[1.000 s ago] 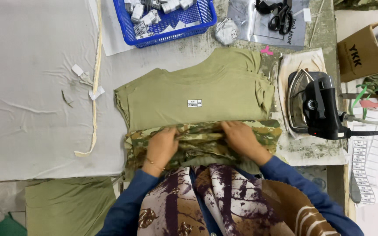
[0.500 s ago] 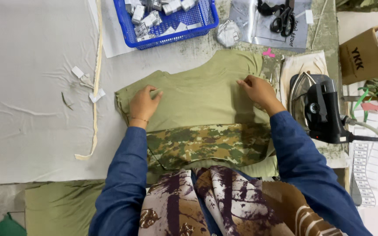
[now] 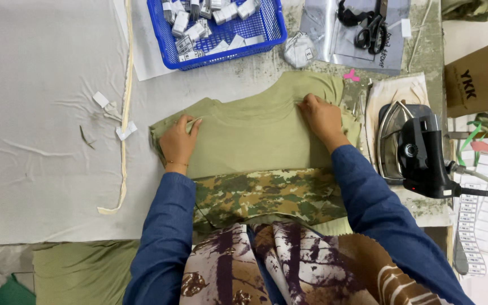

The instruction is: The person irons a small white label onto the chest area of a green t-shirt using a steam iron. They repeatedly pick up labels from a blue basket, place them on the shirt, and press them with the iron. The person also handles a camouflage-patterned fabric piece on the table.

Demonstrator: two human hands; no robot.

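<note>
Two hands, left (image 3: 177,142) and right (image 3: 323,117), fingers flat on olive shirt (image 3: 255,135) | blue basket (image 3: 266,35): small white packets (image 3: 199,28)

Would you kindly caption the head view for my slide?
Both hands, left and right, press an olive shirt flat beside an iron.

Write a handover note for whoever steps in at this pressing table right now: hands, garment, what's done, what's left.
Left hand: flat on the near-left shoulder of the olive shirt.
Right hand: pressing the shirt's right shoulder edge.
The shirt lies spread on the grey table cover, with its camouflage section folded up across the lower part.
Iron rests to the right, untouched.
Blue basket and scissors sit at the far edge.
Left: top is not yet folded.
</note>
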